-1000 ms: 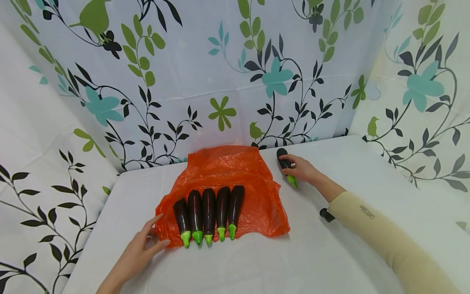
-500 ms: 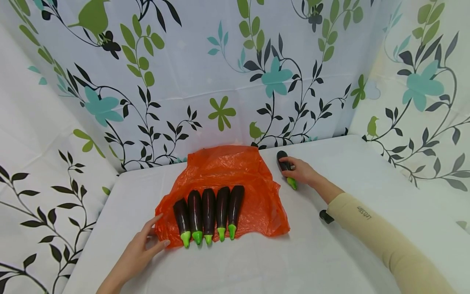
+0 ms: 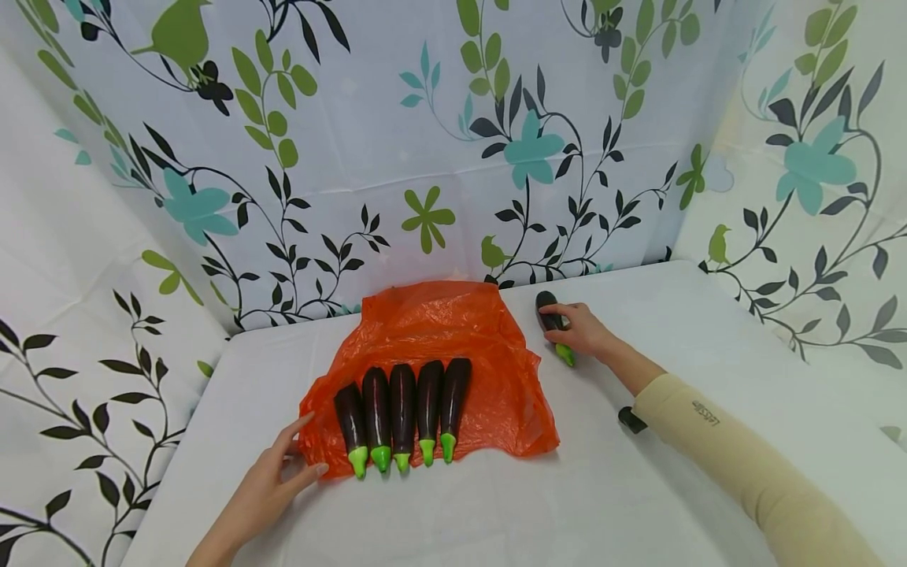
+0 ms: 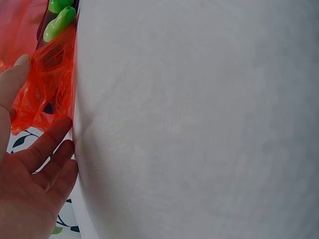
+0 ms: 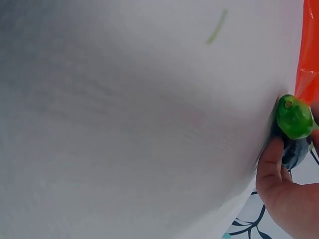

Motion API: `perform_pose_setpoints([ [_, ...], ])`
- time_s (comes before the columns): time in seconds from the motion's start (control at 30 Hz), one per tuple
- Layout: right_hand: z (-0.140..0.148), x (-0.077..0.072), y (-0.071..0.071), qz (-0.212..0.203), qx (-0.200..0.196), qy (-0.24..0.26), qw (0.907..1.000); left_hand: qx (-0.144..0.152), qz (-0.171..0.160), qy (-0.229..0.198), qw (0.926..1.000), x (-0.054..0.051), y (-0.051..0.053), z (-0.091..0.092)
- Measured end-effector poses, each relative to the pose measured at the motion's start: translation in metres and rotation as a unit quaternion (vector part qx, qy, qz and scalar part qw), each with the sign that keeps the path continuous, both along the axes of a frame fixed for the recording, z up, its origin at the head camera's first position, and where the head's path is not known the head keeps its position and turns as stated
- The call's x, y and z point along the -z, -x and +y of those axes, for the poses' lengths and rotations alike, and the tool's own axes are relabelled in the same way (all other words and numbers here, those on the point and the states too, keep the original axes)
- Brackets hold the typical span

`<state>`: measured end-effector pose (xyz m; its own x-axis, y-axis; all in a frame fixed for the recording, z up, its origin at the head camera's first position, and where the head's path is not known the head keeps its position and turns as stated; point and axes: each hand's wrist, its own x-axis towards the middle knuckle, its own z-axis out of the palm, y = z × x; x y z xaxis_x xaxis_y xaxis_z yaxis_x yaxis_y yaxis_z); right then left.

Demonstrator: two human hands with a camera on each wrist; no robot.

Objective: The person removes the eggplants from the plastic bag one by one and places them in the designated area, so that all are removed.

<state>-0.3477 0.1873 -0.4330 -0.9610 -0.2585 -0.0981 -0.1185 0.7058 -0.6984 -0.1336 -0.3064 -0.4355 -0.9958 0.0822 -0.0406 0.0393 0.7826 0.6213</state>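
Observation:
Several dark purple eggplants [image 3: 403, 409] with green stem ends lie side by side on a crumpled orange-red plastic bag [image 3: 432, 315], their stems toward the near side. At the bag's left edge, my left hand [image 3: 272, 476] rests with fingers spread, thumb and fingertips touching the plastic; the left wrist view shows the bag [image 4: 50, 74] between thumb and fingers. Right of the bag, toward the back, my right hand [image 3: 583, 329] grips a darker, nearly black eggplant [image 3: 546, 300]. Its green stem end [image 5: 295, 119] points toward me in the right wrist view.
A black rounded object [image 3: 629, 420] lies on the white tablecloth, partly hidden by the right sleeve [image 3: 737, 465]. Patterned cloth [image 3: 354, 157] with leaves and flowers stands along the back and sides of the table.
The right hand and its eggplant have shifted very slightly toward the near side. The left hand, the bag and the eggplants on it stay as they were.

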Motion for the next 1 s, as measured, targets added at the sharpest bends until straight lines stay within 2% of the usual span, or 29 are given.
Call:
perform_pose_setpoints([
  [0.23, 0.003, -0.005, -0.002, 0.010, -0.004, -0.009, 0.9999, 0.000, -0.005, 0.001, 1.0000, -0.001, 0.000, 0.001],
  [0.47, 0.003, -0.024, -0.008, 0.009, 0.001, 0.000, 1.0000, -0.002, -0.013, 0.001, 0.9999, -0.002, 0.000, 0.001],
  [0.8, -0.012, -0.063, -0.039, 0.018, 0.045, 0.052, 0.9975, 0.000, -0.007, 0.003, 1.0000, -0.001, 0.000, 0.002],
  [1.0, -0.027, -0.084, -0.066, 0.030, 0.039, 0.086, 0.9951, 0.001, 0.006, 0.000, 1.0000, -0.002, -0.001, 0.002],
])
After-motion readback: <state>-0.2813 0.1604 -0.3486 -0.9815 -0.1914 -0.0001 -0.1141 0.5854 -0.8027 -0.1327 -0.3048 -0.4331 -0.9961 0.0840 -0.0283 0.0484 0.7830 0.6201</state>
